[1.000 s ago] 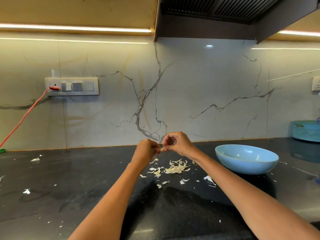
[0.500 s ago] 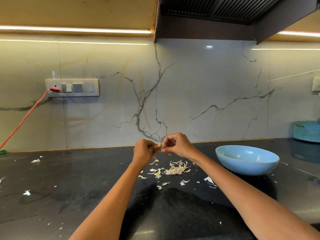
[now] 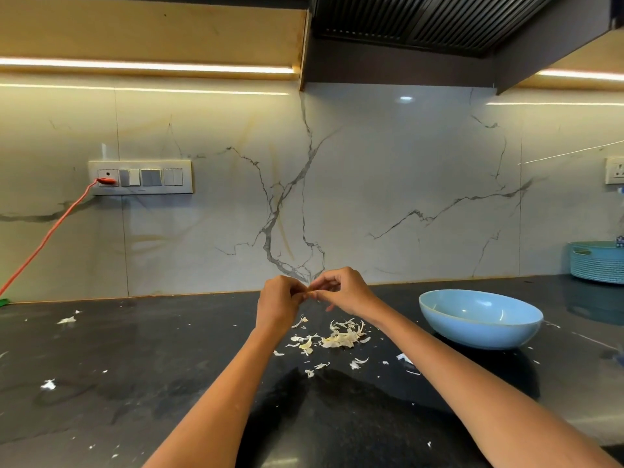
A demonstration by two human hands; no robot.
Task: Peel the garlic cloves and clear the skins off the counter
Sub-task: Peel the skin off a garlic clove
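Above the counter: two bare forearms are stretched forward from the bottom edge, and the hands are brought together at the centre of the view.
Left hand (image 3: 278, 300): its fingers are curled, and their tips are pressed against a small object shared with the other hand.
Right hand (image 3: 341, 290): fingers and thumb are pinched on the same small object — the remaining fingers are bent loosely.
Garlic clove (image 3: 309, 293): only a pale sliver is seen between the two sets of fingertips, raised above the counter; too small for its peel to be judged.
Skins (image 3: 337, 339): a loose pale heap is scattered on the counter just below the hands, at 6 o'clock from them, with stray flakes spread around it.
Further flakes (image 3: 66, 320): a few white scraps are left well apart from the heap, at 9 o'clock from it.
Counter (image 3: 135, 383): a dark, glossy stone surface.
Blue bowl (image 3: 481, 317): set on the counter at 3 o'clock from the hands — its contents cannot be seen.
Teal basket (image 3: 596, 263): placed at the far right edge, by the marble wall.
Switch panel (image 3: 140, 177): mounted on the wall at 10 o'clock, with an orange cable (image 3: 44, 241) plugged in.
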